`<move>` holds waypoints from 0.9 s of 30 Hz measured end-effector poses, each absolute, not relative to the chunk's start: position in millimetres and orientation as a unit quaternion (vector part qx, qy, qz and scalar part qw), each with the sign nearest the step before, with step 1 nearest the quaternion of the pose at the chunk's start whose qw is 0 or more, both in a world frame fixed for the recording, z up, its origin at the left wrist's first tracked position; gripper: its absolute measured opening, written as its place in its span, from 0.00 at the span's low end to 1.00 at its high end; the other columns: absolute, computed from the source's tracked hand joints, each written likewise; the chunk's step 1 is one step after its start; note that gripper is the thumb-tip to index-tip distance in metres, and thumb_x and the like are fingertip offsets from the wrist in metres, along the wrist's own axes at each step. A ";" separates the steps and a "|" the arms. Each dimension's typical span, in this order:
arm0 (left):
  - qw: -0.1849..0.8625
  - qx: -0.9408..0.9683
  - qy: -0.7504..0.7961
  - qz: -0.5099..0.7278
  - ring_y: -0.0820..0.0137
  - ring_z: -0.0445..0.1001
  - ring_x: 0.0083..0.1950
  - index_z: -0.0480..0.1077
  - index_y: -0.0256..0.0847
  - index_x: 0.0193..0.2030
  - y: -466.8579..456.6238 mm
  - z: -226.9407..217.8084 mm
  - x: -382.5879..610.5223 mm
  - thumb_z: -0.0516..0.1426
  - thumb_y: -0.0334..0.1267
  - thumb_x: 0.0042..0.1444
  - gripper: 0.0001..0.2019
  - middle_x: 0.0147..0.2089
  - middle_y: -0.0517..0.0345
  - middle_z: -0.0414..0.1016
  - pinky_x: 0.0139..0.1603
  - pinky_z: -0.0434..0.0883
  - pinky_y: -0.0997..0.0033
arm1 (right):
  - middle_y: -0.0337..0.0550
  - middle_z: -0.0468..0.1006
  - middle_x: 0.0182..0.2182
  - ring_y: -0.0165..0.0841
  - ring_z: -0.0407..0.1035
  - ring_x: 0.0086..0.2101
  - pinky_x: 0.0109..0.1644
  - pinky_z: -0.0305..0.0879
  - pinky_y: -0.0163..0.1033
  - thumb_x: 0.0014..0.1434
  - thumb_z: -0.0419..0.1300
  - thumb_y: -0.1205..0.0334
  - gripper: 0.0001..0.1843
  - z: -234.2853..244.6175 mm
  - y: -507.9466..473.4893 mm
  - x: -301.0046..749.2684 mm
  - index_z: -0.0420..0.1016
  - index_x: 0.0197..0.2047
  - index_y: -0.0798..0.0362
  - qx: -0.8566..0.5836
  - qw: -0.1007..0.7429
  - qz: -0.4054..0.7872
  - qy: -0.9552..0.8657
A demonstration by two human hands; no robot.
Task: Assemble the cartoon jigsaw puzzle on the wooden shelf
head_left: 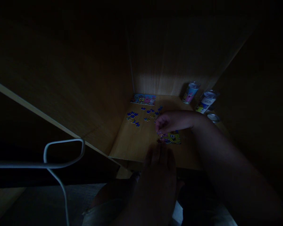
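Observation:
A partly joined jigsaw puzzle (173, 137) with a yellow cartoon figure lies near the front edge of a wooden shelf. My right hand (166, 123) reaches over its upper left corner, fingers curled into a pinch on what looks like a small puzzle piece, mostly hidden by the fingertips. From below, my left hand (159, 160) lies over the shelf's front edge, fingers stretched out flat, tips at the puzzle's lower left side. Loose puzzle pieces (132, 115), several with blue backs up, are scattered behind and to the left. The picture is very dark.
An assembled puzzle strip (143, 99) lies at the back left. Two clear printed canisters stand at the back right, one pink and blue (190, 93), one white-labelled (205, 103), with a round lid (213, 117) beside them. Wooden panels enclose the shelf; a white cable (61, 165) hangs at left.

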State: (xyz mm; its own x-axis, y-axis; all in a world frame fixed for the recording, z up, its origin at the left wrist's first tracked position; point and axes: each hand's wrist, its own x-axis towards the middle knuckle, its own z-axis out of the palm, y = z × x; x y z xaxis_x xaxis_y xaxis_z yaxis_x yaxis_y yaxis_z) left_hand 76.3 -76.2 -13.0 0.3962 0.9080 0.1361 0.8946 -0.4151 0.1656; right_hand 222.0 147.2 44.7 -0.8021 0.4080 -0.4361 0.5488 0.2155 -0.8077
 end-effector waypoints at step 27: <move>0.048 0.838 0.535 0.101 0.42 0.62 0.81 0.65 0.34 0.75 -71.2 -10.4 75.3 0.70 0.50 0.62 0.40 0.81 0.32 0.62 0.78 0.67 0.38 | 0.41 0.90 0.41 0.36 0.82 0.42 0.48 0.74 0.38 0.58 0.75 0.53 0.17 39.6 146.4 217.2 0.88 0.49 0.50 0.300 0.071 -0.549 0.777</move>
